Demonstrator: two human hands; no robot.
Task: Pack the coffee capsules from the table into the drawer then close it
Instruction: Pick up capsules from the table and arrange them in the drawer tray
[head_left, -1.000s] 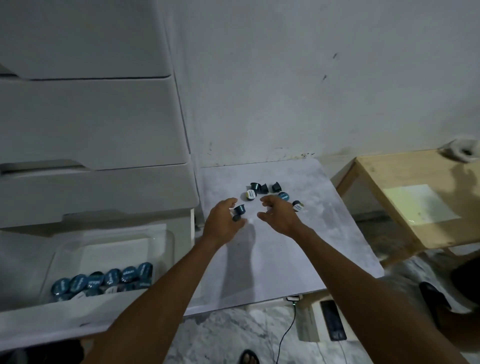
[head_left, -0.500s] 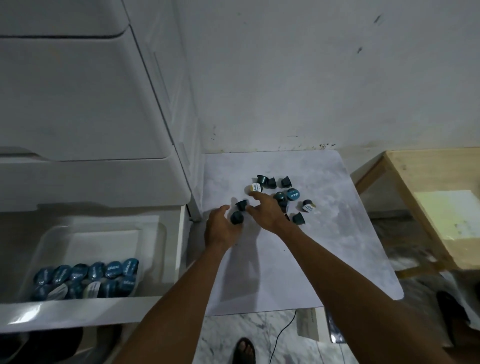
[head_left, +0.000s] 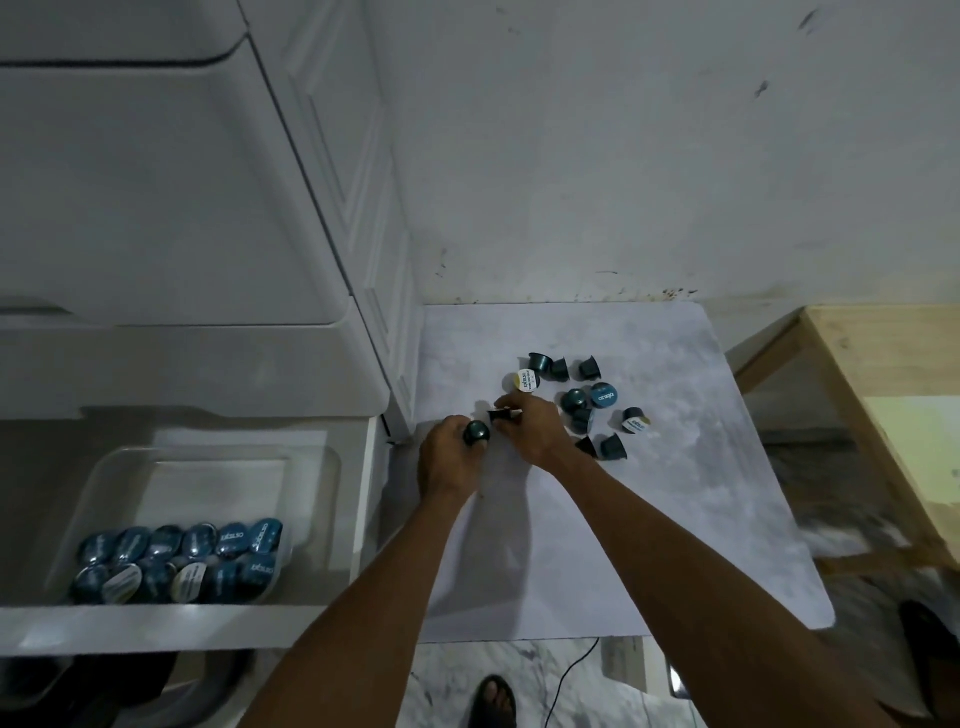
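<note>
My left hand (head_left: 449, 457) curls round a dark capsule (head_left: 477, 432), dome up, at the left side of the table (head_left: 675, 519), nearest the drawer (head_left: 208, 621); I judge that keeps the carry short; my right hand (head_left: 532, 428) pinches a second capsule (head_left: 503, 414) just beside it, so both can go over together; the loose capsules (head_left: 602, 396) lie scattered beyond it, some tipped; the drawer stands pulled out, its clear tray (head_left: 208, 467) holding packed capsules (head_left: 182, 561) in rows along the near wall, the far part free for more.
</note>
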